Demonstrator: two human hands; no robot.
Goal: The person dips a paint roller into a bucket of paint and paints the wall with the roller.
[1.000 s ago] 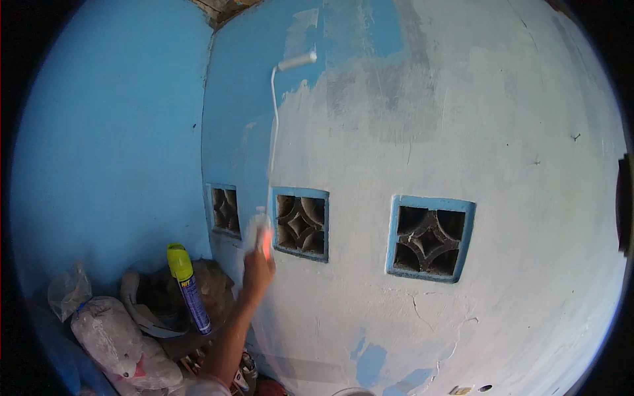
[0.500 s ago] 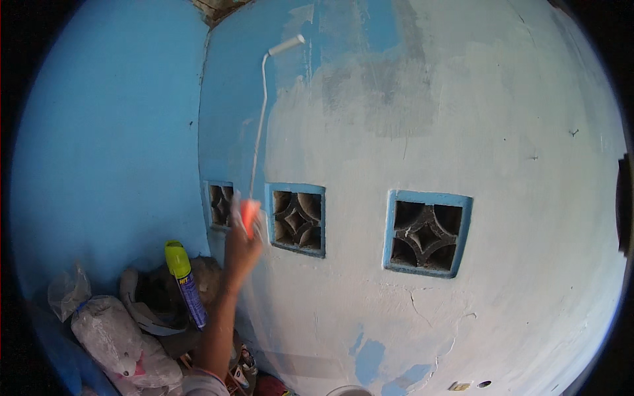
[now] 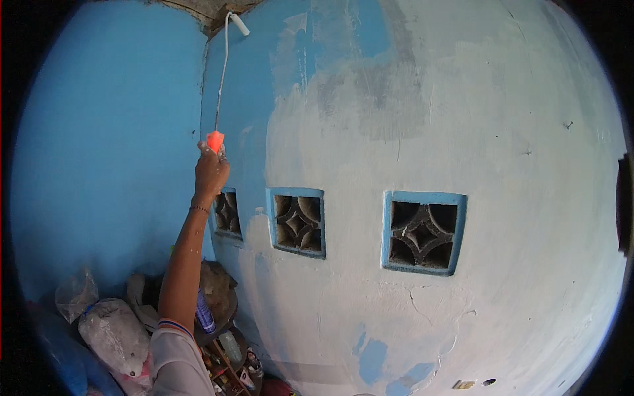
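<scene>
My left hand [image 3: 211, 173] is raised high with the arm stretched up, its fingers wrapped around the orange handle of a paint roller [image 3: 215, 141]. A long thin metal rod runs up from the handle to the small white roller sleeve [image 3: 240, 24]. The sleeve sits tilted near the top of the wall, by the corner below the ceiling; whether it touches the wall is hard to tell. White specks show on my fingers and forearm. The wall [image 3: 343, 165] is mostly covered in whitish paint, with blue showing at the upper left. My right hand is out of view.
Three vent openings with patterned blocks line the wall, among them a middle one [image 3: 296, 222] and a larger one [image 3: 424, 232]. A blue side wall [image 3: 112, 145] meets it at the corner. Below lie a stuffed plastic bag [image 3: 115, 336], a purple spray can [image 3: 205, 313] and a cluttered shelf.
My left hand has moved up and to the left with the paint roller. The sleeve has gone from the patchy blue area toward the ceiling corner, and it now slants the other way.
</scene>
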